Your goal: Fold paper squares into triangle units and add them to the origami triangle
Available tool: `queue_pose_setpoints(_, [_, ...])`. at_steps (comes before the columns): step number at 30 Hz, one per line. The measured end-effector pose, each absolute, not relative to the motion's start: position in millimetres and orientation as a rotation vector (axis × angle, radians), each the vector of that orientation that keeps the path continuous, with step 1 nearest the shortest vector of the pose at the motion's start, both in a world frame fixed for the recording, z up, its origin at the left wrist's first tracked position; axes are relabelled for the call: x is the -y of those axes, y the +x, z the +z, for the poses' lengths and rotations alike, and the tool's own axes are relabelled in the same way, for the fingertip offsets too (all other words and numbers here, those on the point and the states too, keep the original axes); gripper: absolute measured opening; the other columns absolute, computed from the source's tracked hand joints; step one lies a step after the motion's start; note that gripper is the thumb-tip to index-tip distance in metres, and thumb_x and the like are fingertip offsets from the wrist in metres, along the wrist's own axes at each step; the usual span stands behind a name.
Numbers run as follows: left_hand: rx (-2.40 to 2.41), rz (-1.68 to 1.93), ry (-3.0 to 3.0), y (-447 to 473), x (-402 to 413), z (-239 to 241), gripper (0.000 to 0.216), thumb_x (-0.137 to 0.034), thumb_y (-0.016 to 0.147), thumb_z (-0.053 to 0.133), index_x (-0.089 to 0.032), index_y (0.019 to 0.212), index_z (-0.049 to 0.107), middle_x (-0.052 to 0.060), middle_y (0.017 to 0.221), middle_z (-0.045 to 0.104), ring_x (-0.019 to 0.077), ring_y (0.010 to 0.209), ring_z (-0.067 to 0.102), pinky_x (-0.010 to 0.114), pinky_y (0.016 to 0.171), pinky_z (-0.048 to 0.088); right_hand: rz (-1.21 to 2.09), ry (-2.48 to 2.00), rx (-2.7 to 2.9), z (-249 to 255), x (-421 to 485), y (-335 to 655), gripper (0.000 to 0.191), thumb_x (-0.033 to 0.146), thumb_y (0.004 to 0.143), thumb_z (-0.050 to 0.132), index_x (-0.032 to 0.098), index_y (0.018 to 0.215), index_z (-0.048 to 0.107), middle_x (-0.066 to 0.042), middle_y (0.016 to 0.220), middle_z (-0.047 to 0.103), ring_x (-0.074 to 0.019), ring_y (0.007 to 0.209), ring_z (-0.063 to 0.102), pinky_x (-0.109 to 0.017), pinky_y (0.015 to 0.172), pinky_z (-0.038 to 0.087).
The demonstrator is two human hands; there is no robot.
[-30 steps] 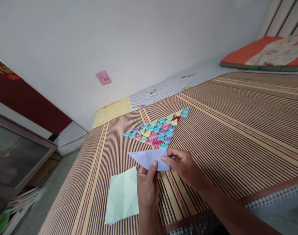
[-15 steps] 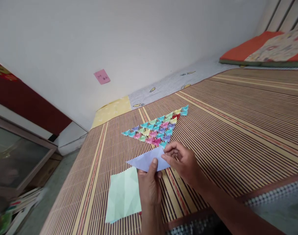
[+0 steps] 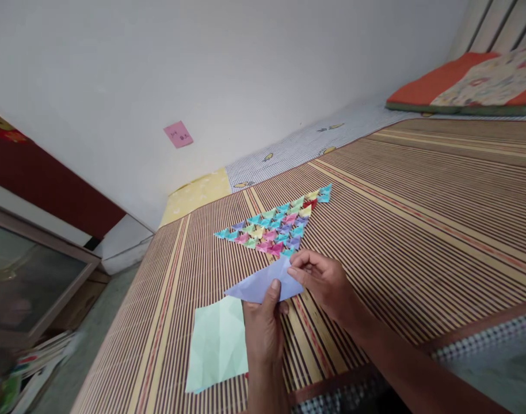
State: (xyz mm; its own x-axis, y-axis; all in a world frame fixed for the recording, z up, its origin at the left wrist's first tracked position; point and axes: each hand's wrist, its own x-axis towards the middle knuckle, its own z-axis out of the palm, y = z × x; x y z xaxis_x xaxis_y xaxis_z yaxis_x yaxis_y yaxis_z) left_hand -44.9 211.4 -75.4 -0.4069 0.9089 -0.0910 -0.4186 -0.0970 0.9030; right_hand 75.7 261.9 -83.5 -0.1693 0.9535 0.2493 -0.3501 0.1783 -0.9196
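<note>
Both my hands hold a pale lavender paper folded into a triangle, just above a striped bamboo mat. My left hand pinches its near edge with the thumb on top. My right hand pinches its right corner between thumb and fingers. A creased mint-green paper square lies flat on the mat left of my left hand. Just beyond the lavender paper lies a triangle of several small colourful folded paper pieces.
A white wall with a pink sticky note runs along the far side. A checked sheet and an orange cushion lie at the back right. A glass-fronted cabinet and books on the floor are at the left.
The lavender triangle's right corner has been lifted and tilted upward by my right hand. The view shifted slightly; the papers on the mat did not move.
</note>
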Motion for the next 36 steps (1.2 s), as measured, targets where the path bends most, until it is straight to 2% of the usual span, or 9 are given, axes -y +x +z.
queue_pose_setpoints(6, [-1.138, 1.677, 0.645, -45.6, -210.6, -74.5, 0.030, -0.032, 0.071, 0.087, -0.015, 0.081, 0.066, -0.003, 0.068, 0.060, 0.0079, 0.055, 0.048, 0.020, 0.050, 0.043, 1.363, -0.783, 1.196, -81.3, -259.8, 75.9, 0.018, 0.035, 0.081, 0.073, 0.020, 0.076, 0.065, 0.001, 0.067, 0.060, -0.0152, 0.062, 0.054, -0.027, 0.057, 0.044])
queue_pose_setpoints(12, [-1.145, 1.702, 0.613, -44.2, -210.6, -76.3, 0.029, -0.036, 0.075, 0.085, -0.017, 0.085, 0.065, -0.004, 0.070, 0.060, 0.0091, 0.057, 0.048, 0.021, 0.051, 0.042, 1.041, -0.740, 1.336, -83.4, -258.4, 75.8, 0.010, 0.026, 0.085, 0.071, 0.021, 0.078, 0.066, -0.003, 0.089, 0.066, -0.0192, 0.085, 0.062, -0.030, 0.076, 0.049])
queue_pose_setpoints(14, [-1.156, 1.712, 0.607, -44.1, -210.7, -76.5, 0.030, -0.035, 0.074, 0.086, -0.017, 0.084, 0.064, -0.004, 0.070, 0.060, 0.0096, 0.057, 0.048, 0.022, 0.050, 0.041, 1.023, -0.765, 1.347, -85.7, -258.5, 75.6, 0.006, 0.025, 0.086, 0.072, 0.022, 0.088, 0.067, -0.003, 0.092, 0.066, -0.0185, 0.083, 0.062, -0.030, 0.076, 0.050])
queue_pose_setpoints(16, [-1.178, 1.711, 0.610, -44.2, -210.9, -76.6, 0.031, -0.036, 0.073, 0.086, -0.017, 0.084, 0.064, -0.003, 0.071, 0.061, 0.0105, 0.059, 0.050, 0.022, 0.051, 0.042, 1.022, -0.789, 1.359, -86.8, -258.7, 75.7, 0.011, 0.024, 0.086, 0.073, 0.023, 0.095, 0.068, -0.002, 0.091, 0.066, -0.0178, 0.079, 0.061, -0.030, 0.073, 0.050])
queue_pose_setpoints(22, [-1.188, 1.701, 0.645, -45.9, -210.5, -78.5, 0.029, -0.036, 0.073, 0.085, -0.018, 0.080, 0.064, -0.004, 0.067, 0.060, 0.0105, 0.058, 0.051, 0.022, 0.054, 0.044, 0.984, -0.716, 1.396, -80.5, -258.6, 77.3, 0.006, 0.022, 0.085, 0.071, 0.021, 0.080, 0.068, -0.005, 0.099, 0.066, -0.0214, 0.094, 0.064, -0.032, 0.081, 0.050])
queue_pose_setpoints(25, [-1.208, 1.676, 0.684, -48.1, -209.2, -80.2, 0.026, -0.036, 0.076, 0.084, -0.018, 0.088, 0.068, -0.001, 0.077, 0.068, 0.0153, 0.072, 0.062, 0.027, 0.070, 0.053, 1.060, -0.734, 1.365, -78.4, -258.3, 77.3, 0.010, 0.024, 0.085, 0.070, 0.021, 0.076, 0.066, -0.005, 0.093, 0.066, -0.0202, 0.086, 0.064, -0.030, 0.075, 0.050])
queue_pose_setpoints(29, [-1.197, 1.664, 0.690, -50.1, -208.2, -81.5, 0.030, -0.035, 0.078, 0.082, -0.018, 0.099, 0.071, 0.002, 0.088, 0.074, 0.0223, 0.091, 0.070, 0.036, 0.090, 0.055, 1.197, -0.775, 1.296, -80.4, -258.2, 76.2, 0.015, 0.030, 0.084, 0.071, 0.020, 0.074, 0.064, -0.001, 0.074, 0.062, -0.0161, 0.067, 0.057, -0.027, 0.060, 0.046])
queue_pose_setpoints(32, [-1.195, 1.663, 0.698, -49.5, -208.5, -81.9, 0.037, -0.037, 0.078, 0.082, -0.016, 0.106, 0.072, 0.006, 0.098, 0.077, 0.0241, 0.095, 0.071, 0.039, 0.091, 0.055, 1.226, -0.780, 1.260, -83.0, -258.8, 75.5, 0.017, 0.031, 0.082, 0.073, 0.020, 0.074, 0.063, 0.000, 0.072, 0.061, -0.0154, 0.066, 0.056, -0.026, 0.059, 0.046])
queue_pose_setpoints(36, [-1.227, 1.653, 0.715, -47.8, -209.1, -82.2, 0.038, -0.033, 0.073, 0.086, -0.016, 0.104, 0.072, 0.006, 0.096, 0.078, 0.0248, 0.093, 0.073, 0.040, 0.091, 0.056, 1.263, -0.769, 1.235, -84.7, -259.7, 75.2, 0.017, 0.029, 0.082, 0.074, 0.020, 0.073, 0.062, 0.001, 0.073, 0.060, -0.0140, 0.066, 0.055, -0.025, 0.059, 0.045])
